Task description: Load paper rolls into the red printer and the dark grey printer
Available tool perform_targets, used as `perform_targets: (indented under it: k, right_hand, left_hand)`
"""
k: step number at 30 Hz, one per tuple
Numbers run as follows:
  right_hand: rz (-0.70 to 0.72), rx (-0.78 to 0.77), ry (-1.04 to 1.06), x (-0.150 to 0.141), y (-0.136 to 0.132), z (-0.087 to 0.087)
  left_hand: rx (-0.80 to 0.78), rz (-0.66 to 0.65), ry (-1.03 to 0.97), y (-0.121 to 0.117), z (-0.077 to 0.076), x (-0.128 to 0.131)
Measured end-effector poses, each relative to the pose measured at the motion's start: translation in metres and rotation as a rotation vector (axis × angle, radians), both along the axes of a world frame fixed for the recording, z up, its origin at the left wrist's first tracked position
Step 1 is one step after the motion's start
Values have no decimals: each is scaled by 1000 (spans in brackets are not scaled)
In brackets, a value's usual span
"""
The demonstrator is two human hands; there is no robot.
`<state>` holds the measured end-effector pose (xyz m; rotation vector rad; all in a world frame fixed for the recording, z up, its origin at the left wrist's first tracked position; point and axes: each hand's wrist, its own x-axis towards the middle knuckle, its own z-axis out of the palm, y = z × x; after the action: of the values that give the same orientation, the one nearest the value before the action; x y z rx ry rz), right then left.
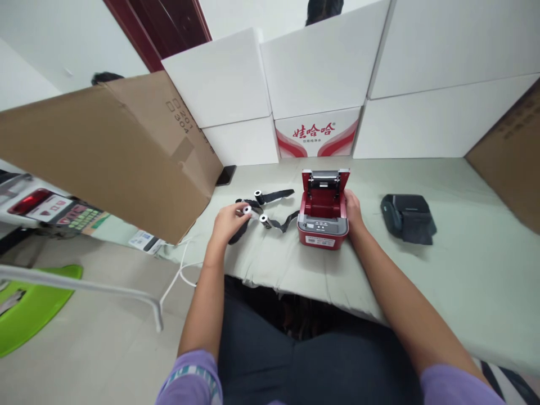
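Observation:
My left hand (229, 221) pinches a small roll of paper (247, 210) with a dark tail of strip. Close beside it on the cloth lie a second roll (259, 196) and a third roll (265, 220), each with black strip unwound from it. A red receipt printer (323, 230) stands in front of me with its lid (324, 183) raised and its red paper bay showing, no roll visible inside. Against the printer's right side, my right hand (353, 209) grips it, some fingers hidden behind the body.
A black portable printer (405, 216) with dark strip hanging out sits to the right on the pale tablecloth (464, 270). A phone (226, 175) lies at the back left. White boxes (312, 73) line the back; a brown cardboard panel (126, 152) stands left. A white cable (181, 270) hangs at the left edge.

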<state>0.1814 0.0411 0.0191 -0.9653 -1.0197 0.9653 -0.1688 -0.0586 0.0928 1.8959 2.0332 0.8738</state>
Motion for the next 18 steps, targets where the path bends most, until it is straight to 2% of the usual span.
perform_targets:
  k: [4,6,9,12,15,18]
  right_hand:
    - [5,14,-8,0,0,1]
    - [6,12,-5,0,0,1]
    - [8,4,3,0,0,0]
    - [0,2,-8,0,1,-1]
    - [-9,5,-14,0,1,-1]
    - [-7,5,-23,0,1,0]
  left_hand:
    - [209,116,-479,3,-2,1]
    - [261,174,-706,5,-1,4]
    - [237,190,-1050,3,4,13]
    - [144,109,-1356,-3,11,31]
    - [19,-12,-1489,-7,15,60]
    - [-43,-177,-1380,2,17,93]
